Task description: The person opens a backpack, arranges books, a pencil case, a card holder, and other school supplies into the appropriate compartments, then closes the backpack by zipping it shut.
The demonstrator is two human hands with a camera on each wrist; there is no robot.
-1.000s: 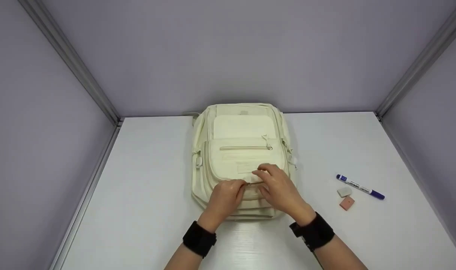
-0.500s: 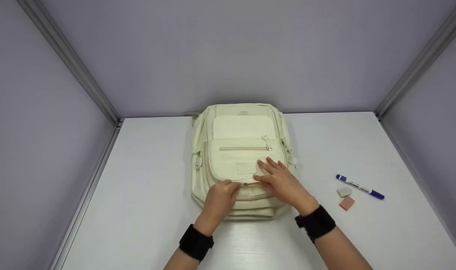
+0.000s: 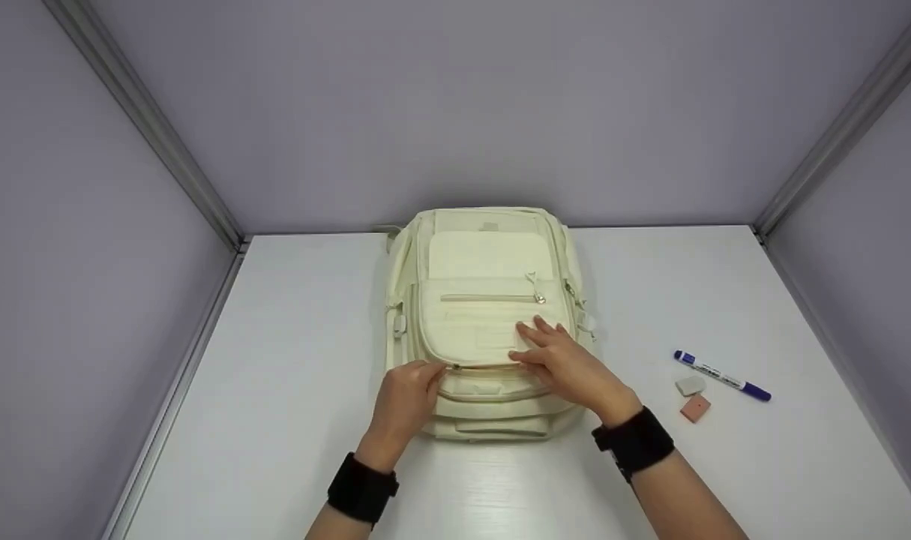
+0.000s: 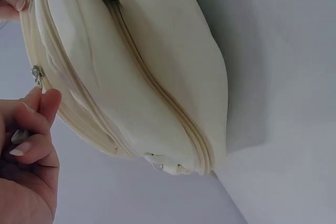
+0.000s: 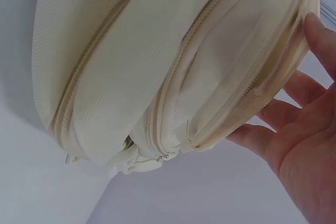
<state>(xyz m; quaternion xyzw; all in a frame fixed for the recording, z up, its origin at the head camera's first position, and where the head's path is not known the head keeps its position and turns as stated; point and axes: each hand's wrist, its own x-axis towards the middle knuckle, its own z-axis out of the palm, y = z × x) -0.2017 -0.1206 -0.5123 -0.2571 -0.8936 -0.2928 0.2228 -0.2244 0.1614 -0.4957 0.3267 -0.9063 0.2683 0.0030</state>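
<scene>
A cream backpack (image 3: 492,259) lies on its back, its bottom toward me. At the lower left of its front pocket, my left hand (image 3: 404,401) pinches the pull of a zipper slider (image 4: 37,71) between thumb and finger. My right hand (image 3: 575,373) rests on the pocket's lower right with fingers spread straight. In the right wrist view, its thumb (image 5: 317,30) lies at the pocket's edge, where the zipper teeth (image 5: 247,90) stand parted. A second, horizontal zipper (image 3: 492,298) with a dangling pull crosses the pocket higher up.
On the white table (image 3: 290,315), right of the backpack, lie a blue-capped marker (image 3: 721,375), a whitish eraser-like block (image 3: 690,385) and a pinkish block (image 3: 696,409). Grey panels (image 3: 492,105) enclose the table at the back and sides.
My left hand has drawn the zipper slider leftward along the pocket's lower edge. My right hand has gone from curled fingers near the slider to lying spread on the pocket.
</scene>
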